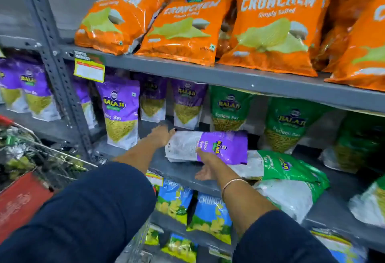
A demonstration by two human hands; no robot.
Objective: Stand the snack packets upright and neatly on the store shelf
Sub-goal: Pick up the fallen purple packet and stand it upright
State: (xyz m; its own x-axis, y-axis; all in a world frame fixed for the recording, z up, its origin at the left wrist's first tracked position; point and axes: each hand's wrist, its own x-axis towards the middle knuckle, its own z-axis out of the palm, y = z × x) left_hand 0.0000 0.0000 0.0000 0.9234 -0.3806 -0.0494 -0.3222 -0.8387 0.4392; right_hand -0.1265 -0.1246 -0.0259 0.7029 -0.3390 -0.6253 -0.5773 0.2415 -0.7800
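A purple Aloo Sev packet (220, 148) lies on its side on the middle shelf (179, 171), held between both hands. My left hand (161, 135) presses its white left end. My right hand (205, 165) grips its lower front edge, thumb on the purple face. Three purple packets stand upright behind: one (120, 112) at the left front, two (153, 100) (187, 104) further back. Green Ratlami Sev packets (229, 108) (289, 123) stand to the right. Two more green packets (289, 166) lie flat at the shelf front, right of my right hand.
Orange Crunchem bags (270, 27) lean on the upper shelf. Blue Crunchex bags (210, 216) stand on the shelf below. A grey slotted upright (60, 75) divides the bays, with more purple packets (31, 89) left of it. A red wire trolley (25, 179) with goods sits at the lower left.
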